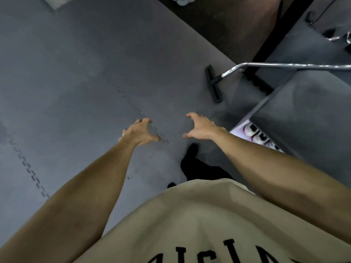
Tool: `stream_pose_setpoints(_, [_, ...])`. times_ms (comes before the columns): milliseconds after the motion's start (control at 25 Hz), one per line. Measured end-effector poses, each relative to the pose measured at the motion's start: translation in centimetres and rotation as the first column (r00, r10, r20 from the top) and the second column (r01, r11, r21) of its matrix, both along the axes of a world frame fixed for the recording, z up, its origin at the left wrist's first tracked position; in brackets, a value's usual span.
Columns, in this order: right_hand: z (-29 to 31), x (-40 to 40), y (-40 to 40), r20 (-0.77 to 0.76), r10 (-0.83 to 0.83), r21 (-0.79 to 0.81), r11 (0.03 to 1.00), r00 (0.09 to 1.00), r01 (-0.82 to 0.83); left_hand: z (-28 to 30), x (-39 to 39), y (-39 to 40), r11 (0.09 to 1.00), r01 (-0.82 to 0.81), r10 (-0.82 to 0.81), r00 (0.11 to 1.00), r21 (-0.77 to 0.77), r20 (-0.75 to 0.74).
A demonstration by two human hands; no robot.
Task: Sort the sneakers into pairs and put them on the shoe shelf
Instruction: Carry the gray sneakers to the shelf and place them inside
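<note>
Currently both hands are seen outstretched over the grey floor mat, nothing gripped. Left hand: fingers spread and curled, released, palm down. Right hand: likewise released, thumb apart from the fingers, nothing in it. The two hands are held near each other, apart, above an interlocking seam of the mat.

Sneakers: two are counted, white with black lacing and a pink trim, partly covered by the shelf board above. They are set side by side, touching or nearly so, on a lower level of the shoe shelf, at its near edge, just beside the right forearm. Long axes are roughly parallel; toes appear pointed outward toward the mat, though only the front parts are shown.

One vacuum floor nozzle on a chrome tube is laid on the mat, well apart from the hands, beside the shelf's far corner. A beige shirt with black lettering fills the bottom edge. One dark-clad foot is planted below the right hand.
</note>
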State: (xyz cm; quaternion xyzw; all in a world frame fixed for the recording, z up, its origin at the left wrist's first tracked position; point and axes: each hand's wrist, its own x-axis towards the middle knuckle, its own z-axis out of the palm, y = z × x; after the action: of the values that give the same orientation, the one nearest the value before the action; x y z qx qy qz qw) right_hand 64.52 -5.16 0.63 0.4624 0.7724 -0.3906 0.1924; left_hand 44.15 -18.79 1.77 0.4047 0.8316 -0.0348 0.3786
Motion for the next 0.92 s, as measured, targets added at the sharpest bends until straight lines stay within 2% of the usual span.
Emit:
stream_pose_setpoints(120, [-1.0,-4.7,6.0,0.007,0.044,-0.001,0.999,0.999,-0.044,-0.2,-4.0,5.5,1.000,-0.011,0.012,1.000,0.020,-0.010])
stream_pose_setpoints(360, [0.1,-13.5,18.6,-0.012,0.151,0.026,0.988,0.988,-0.151,0.7,-11.9,17.6,0.990,-0.141,0.140,0.989,0.016,0.036])
stream_pose_setpoints(560, [0.7,-21.5,27.6,0.007,0.211,0.012,0.977,0.977,-0.211,1.0,-18.5,26.9,0.986,-0.166,0.164,0.985,0.035,0.053])
stream_pose_setpoints(760, [-0.7,-30.4,36.6,-0.006,0.193,-0.004,0.981,0.981,-0.193,-0.3,-28.2,37.0,0.991,-0.126,0.124,0.991,0.036,0.050])
stream_pose_setpoints(920, [-0.2,-39.5,44.8,-0.001,0.119,-0.009,0.993,0.993,-0.119,0.2,-38.2,46.0,0.998,-0.059,0.058,0.998,0.036,0.028])
